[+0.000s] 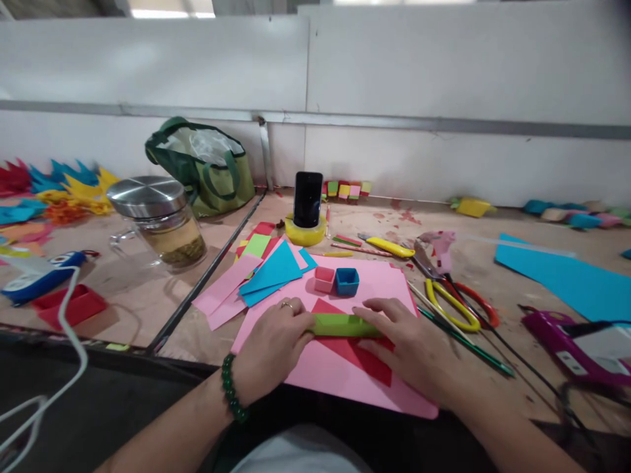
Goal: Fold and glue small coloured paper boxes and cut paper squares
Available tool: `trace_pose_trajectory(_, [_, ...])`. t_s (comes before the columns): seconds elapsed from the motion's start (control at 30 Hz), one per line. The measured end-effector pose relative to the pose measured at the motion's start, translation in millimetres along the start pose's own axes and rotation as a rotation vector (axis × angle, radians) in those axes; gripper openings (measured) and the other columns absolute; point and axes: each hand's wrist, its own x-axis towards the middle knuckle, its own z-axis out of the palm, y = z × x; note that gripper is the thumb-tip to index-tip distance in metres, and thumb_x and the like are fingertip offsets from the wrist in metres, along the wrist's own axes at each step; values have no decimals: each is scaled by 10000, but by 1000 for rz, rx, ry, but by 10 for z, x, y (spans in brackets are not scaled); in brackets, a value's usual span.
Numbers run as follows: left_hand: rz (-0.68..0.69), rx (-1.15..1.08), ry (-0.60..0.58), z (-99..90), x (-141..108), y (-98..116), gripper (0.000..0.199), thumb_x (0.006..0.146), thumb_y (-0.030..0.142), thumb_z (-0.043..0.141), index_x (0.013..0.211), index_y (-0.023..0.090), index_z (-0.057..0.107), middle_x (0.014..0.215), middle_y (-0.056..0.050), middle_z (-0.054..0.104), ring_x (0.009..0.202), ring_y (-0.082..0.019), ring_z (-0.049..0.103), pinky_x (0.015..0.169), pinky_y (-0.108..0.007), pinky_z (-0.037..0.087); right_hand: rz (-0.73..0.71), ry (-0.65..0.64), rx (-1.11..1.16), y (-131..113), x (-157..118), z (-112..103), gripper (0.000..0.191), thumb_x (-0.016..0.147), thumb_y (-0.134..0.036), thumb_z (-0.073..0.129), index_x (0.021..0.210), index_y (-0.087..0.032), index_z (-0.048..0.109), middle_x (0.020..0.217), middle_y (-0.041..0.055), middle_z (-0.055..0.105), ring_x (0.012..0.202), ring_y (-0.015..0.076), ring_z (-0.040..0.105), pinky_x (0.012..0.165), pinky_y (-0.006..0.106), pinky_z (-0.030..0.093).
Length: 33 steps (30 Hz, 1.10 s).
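A lime-green folded strip of paper [342, 324] lies sideways between my two hands. My left hand [279, 338], with a ring and a green bead bracelet at the wrist, is closed on its left end. At the strip's right end, my right hand [411, 341] grips it between thumb and fingers. Beneath the strip is a red paper piece [367, 361], resting on a pink sheet [320, 378]. Just beyond the strip stand a small pink box [324, 279] and a small blue box [347, 281]. Blue paper pieces [273, 272] lie beyond my left hand.
Yellow-handled scissors [451, 305], a yellow cutter [391, 247] and green pencils [473, 341] lie to the right. A phone [307, 200] stands in a yellow tape roll [305, 232]. Leftward are a glass tea mug [162, 226], green bag [221, 177] and red tray [71, 305].
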Motion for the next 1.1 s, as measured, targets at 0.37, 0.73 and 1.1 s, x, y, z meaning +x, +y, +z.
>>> trace_pose_trajectory(0.37, [196,143,-62,-12,-91,61,150,844,52,483,860,149,596,973,-81,638,828,-216,532,742,-378,488,-291,253,-179,-88,-193,50,276,882,-79,516,1115,-153,643,1104,139,636,954,248,561,790,386,501])
trace_pose_trajectory(0.73, [-81,-314,-74,-58,-133,-3,225,916,206,500,787,182,682,853,-39,583,808,-152,554,714,-273,452,103,7,409,-75,-319,57,189,907,-165,533,1001,-217,689,987,72,673,907,175,617,753,289,552])
trace_pose_trajectory(1.1, [-198,-286,53,10,-116,9,228,859,174,528,632,157,525,729,-11,512,683,-128,515,615,-259,395,392,16,486,-57,-220,92,234,888,-295,567,692,-198,650,821,48,609,700,137,624,594,230,507])
